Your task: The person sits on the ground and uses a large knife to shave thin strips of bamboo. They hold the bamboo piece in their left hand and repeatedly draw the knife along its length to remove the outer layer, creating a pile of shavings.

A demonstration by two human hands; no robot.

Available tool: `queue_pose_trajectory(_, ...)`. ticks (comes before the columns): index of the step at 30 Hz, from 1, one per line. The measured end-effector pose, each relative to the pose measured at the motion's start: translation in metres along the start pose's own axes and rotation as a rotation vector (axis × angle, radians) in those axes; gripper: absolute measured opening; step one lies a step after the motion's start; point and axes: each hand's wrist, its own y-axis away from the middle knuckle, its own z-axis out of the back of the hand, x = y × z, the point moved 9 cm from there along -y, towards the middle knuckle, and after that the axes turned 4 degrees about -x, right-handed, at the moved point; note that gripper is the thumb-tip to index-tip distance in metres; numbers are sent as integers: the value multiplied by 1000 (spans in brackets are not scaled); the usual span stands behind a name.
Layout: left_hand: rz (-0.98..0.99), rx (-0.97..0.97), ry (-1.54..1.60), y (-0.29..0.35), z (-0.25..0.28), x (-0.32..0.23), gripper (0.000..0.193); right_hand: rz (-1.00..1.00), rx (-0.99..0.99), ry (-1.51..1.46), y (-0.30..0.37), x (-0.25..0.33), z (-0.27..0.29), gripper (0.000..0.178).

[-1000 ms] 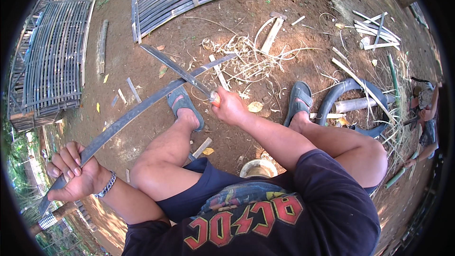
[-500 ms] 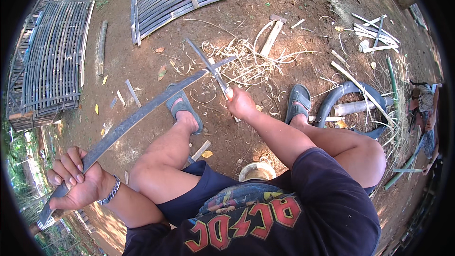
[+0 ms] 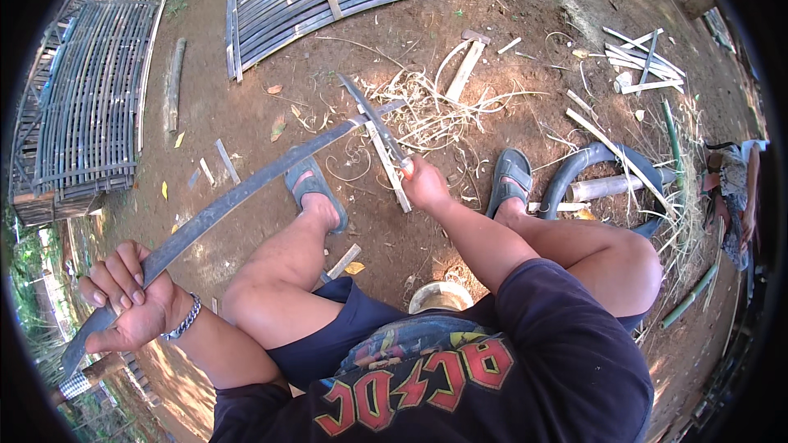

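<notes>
My left hand (image 3: 131, 299) is wrapped round the near end of a long, dark, slightly bent bamboo strip (image 3: 238, 193), which slants away to the far right. In my right hand (image 3: 427, 184) is the handle of a long-bladed knife (image 3: 371, 115). Its blade points away and to the left, crossing the strip close to the strip's far end. Whether the edge bites into the strip cannot be made out. Below that crossing a pale flat stick (image 3: 386, 164) lies on the ground, between my sandalled feet.
Curled pale shavings (image 3: 427, 115) lie beyond my right hand, near a hammer (image 3: 466, 70). Slatted bamboo panels (image 3: 279, 0) rest at the far side and left (image 3: 90, 98). On the right are a black tyre-like ring (image 3: 566, 176) and cut pale strips (image 3: 648, 57).
The knife has drawn slightly back and to the right, its blade still crossing the strip's far end. My left hand keeps its grip. More of the pale stick shows beneath.
</notes>
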Motion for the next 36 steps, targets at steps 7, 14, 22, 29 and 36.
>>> queue_pose_trajectory(7, -342, -522, -265, 24, 31, 7, 84, -247, -95, 145, 18, -110, -11, 32)
queue_pose_trajectory(14, -48, -660, -477, 33, 38, 70, 60, -261, -2, 158, 20, -145, -39, 37)
queue_pose_trajectory(22, -66, -162, -96, -17, 18, -18, 49, 64, -143, 121, 30, 2, 16, 78)
queue_pose_trajectory(29, 13, -34, 112, -51, 28, -98, 36, 786, -240, 279, 41, 117, 57, 62)
queue_pose_trajectory(36, 78, -233, 96, -94, 234, -149, 41, 861, -136, 404, 42, 94, 132, 23)
